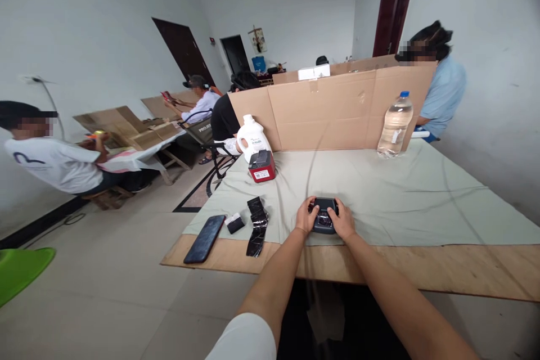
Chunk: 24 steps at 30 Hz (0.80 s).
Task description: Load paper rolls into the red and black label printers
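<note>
A dark, boxy black device lies near the front of the table, and I cannot make out its exact kind. Its lower middle has a glossy, crinkled look. My left hand is closed on its left side, with the thumb on top. My right hand clasps the opposite side in the same way. To the left of my hands lies a strip of shiny black wrapping. Beside that are a small black-and-white block and a dark smartphone close to the table's corner.
A white jug stands behind a red-and-black box at the back left. A cardboard partition crosses the table's far side, with a blue-capped clear bottle at its right. Several people sit around the room.
</note>
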Available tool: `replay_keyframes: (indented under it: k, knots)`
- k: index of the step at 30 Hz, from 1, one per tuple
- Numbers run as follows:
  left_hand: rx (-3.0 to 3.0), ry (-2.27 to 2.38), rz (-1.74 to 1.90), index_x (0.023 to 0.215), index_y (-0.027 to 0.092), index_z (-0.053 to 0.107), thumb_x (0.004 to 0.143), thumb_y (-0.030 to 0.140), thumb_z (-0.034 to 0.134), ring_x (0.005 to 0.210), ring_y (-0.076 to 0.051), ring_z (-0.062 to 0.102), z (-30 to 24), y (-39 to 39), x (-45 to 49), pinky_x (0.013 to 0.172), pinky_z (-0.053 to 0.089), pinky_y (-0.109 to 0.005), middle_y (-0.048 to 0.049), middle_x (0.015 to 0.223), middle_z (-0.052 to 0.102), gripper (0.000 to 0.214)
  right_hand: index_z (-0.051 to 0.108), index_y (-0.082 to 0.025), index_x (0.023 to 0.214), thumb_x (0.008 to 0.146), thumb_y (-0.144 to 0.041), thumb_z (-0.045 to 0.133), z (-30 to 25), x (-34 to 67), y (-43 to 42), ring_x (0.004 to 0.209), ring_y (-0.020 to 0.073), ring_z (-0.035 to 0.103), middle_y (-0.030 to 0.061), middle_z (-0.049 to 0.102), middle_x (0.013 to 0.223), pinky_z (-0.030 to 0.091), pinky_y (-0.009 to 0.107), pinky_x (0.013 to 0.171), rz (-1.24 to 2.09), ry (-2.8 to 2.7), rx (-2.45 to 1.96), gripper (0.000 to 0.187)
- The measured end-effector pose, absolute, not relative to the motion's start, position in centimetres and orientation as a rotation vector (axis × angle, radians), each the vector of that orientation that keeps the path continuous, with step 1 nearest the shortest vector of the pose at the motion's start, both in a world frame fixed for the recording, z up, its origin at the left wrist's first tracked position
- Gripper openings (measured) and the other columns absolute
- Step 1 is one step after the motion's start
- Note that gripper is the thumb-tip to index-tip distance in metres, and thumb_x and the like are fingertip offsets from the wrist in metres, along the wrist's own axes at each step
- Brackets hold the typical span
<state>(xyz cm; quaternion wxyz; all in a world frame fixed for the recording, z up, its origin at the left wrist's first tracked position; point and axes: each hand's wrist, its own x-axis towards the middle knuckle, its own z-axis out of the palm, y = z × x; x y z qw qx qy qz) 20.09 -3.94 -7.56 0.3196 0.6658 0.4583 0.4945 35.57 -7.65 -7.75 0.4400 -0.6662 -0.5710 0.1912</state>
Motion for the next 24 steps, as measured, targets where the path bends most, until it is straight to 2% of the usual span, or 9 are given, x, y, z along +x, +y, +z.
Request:
replay_keyframes:
  k: [12, 17, 22, 24]
  knots:
    - [1.753, 1.143, 1.326, 0.119, 0.018, 0.058, 0.082, 0.03, 0.057, 0.096, -0.02, 0.061, -7.7, -4.2, 20.0, 0.09, 0.048, -0.038, -0.0102, 0.114, 0.063, 0.039, 0.051, -0.019, 0.131, 0.081, -0.047, 0.048, -7.4, 35.7, -8.1, 0.115, 0.0286, 0.055, 0.0129, 0.061, 0.125, 0.039, 0.047, 0.101, 0.552, -1.39, -1.595, 0.058]
    - [1.775, 1.126, 1.345, 0.119, 0.018, 0.056, 0.082, 0.034, 0.057, 0.098, -0.021, 0.059, -6.9, -4.8, 20.1, 0.088, 0.048, -0.037, -0.0116, 0.117, 0.061, 0.041, 0.05, -0.019, 0.132, 0.079, -0.048, 0.049, -7.1, 35.7, -8.2, 0.118, 0.0287, 0.054, 0.0129, 0.056, 0.132, 0.037, 0.049, 0.104, 0.63, -1.356, -1.514, 0.06]
    - [1.844, 1.07, 1.389, 0.122, 0.017, 0.052, 0.084, 0.041, 0.055, 0.094, -0.021, 0.058, -6.0, -5.7, 19.9, 0.087, 0.047, -0.037, -0.0137, 0.12, 0.056, 0.046, 0.046, -0.018, 0.134, 0.076, -0.04, 0.054, -6.7, 34.8, -8.7, 0.129, 0.025, 0.044, 0.0121, 0.048, 0.141, 0.034, 0.043, 0.109, 0.666, -1.296, -1.391, 0.063]
    - [1.857, 1.048, 1.404, 0.126, 0.016, 0.048, 0.087, 0.044, 0.05, 0.092, -0.02, 0.058, -6.0, -5.9, 19.9, 0.087, 0.047, -0.037, -0.0145, 0.123, 0.054, 0.048, 0.049, -0.017, 0.132, 0.073, -0.037, 0.06, -6.4, 34.9, -8.5, 0.13, 0.0256, 0.043, 0.0123, 0.05, 0.139, 0.035, 0.042, 0.108, 0.67, -1.248, -1.349, 0.063]
